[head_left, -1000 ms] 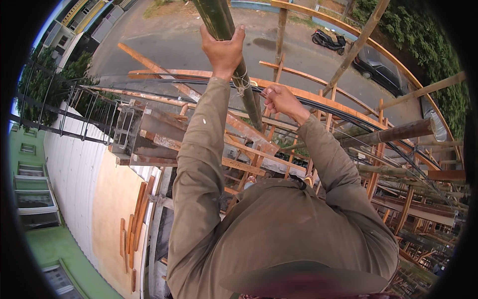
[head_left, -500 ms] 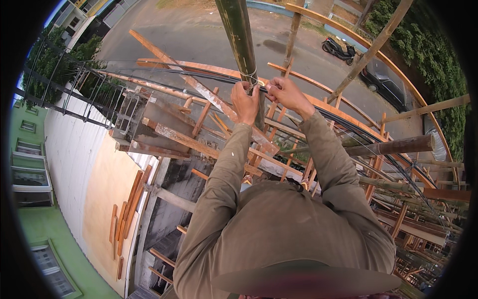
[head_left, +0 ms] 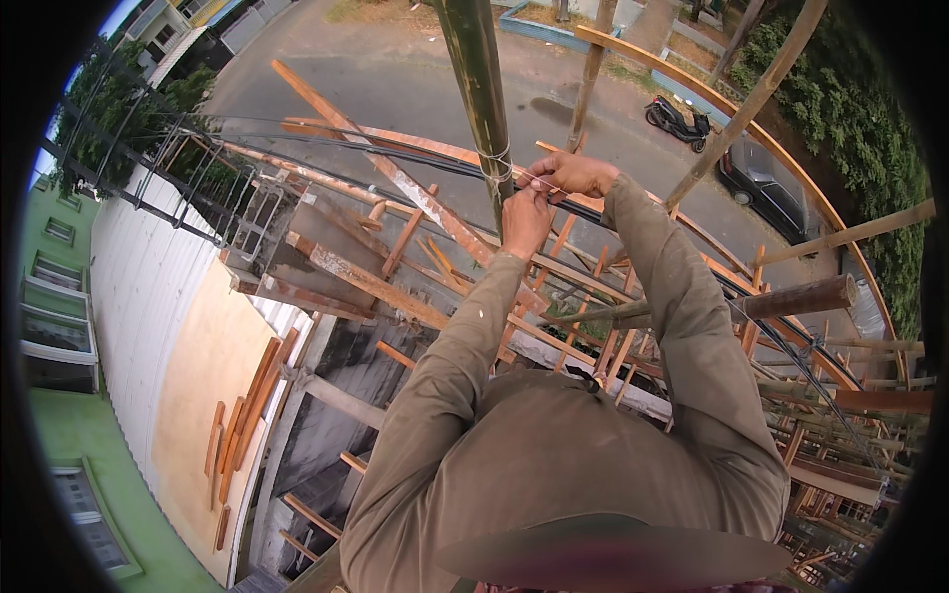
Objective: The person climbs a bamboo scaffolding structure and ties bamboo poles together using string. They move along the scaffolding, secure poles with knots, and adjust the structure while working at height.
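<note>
A thick green bamboo pole (head_left: 474, 84) rises from the scaffold in front of me. Thin pale cord (head_left: 497, 155) is wound around it near its lower end. Just right of the pole, my left hand (head_left: 526, 222) is closed in a pinch, back of the hand toward me. My right hand (head_left: 581, 176) lies slightly above it, fingers bent in and nearly touching the left fingertips. A strand of the cord runs between the fingers of both hands. The exact grip is partly hidden by the fingers themselves.
Dark cables (head_left: 420, 158) pass behind the pole. A paint-stained wooden plank (head_left: 415, 193) slants at left, and a cut bamboo pole (head_left: 801, 296) juts in at right. Far below are a road (head_left: 376, 94), a parked scooter (head_left: 677, 122) and a dark car (head_left: 761, 188).
My left hand has come off the pole and moved right and down. The right hand has turned flatter above it, and both sets of fingers are now close together.
</note>
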### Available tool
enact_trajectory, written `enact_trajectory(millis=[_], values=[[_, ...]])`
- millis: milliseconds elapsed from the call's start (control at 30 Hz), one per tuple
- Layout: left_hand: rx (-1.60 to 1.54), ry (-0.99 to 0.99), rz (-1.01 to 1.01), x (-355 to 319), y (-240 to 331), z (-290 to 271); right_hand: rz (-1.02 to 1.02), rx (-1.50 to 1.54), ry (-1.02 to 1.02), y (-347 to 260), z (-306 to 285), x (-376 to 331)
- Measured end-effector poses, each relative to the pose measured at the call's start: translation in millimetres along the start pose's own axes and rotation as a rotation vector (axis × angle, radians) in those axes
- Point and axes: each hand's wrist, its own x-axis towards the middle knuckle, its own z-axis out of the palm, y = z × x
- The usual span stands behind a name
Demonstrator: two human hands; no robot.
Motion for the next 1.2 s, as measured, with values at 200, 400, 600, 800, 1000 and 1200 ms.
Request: enact_trajectory(millis=[200, 400, 600, 800, 1000, 1200], values=[[-0.099, -0.178, -0.108, -8.4, -4.4, -3.0, -0.150, 0.181, 0.184, 4.0, 16.2, 1.9], [-0.096, -0.254, -0.136, -18.0, 8.0, -14.7, -0.115, 0.342, 0.393, -4.8, 25.2, -3.2], [-0.318, 0.019, -0.226, -13.0, 5.3, -33.5, -0.300, 0.071, 0.628, -15.1, 25.3, 9.9], [-0.288, 0.360, -0.136, 40.6, 7.2, -75.5, -0.227, 0.366, 0.649, -13.2, 14.2, 15.1], [-0.204, 0.296, 0.183, 116.3, 24.6, -95.3, -0.119, 0.273, 0.538, -43.0, -27.6, 34.8], [-0.447, 0.115, 0.095, 140.0, 30.6, -81.1, -0.148, 0.165, 0.610, -53.4, -27.9, 24.6]])
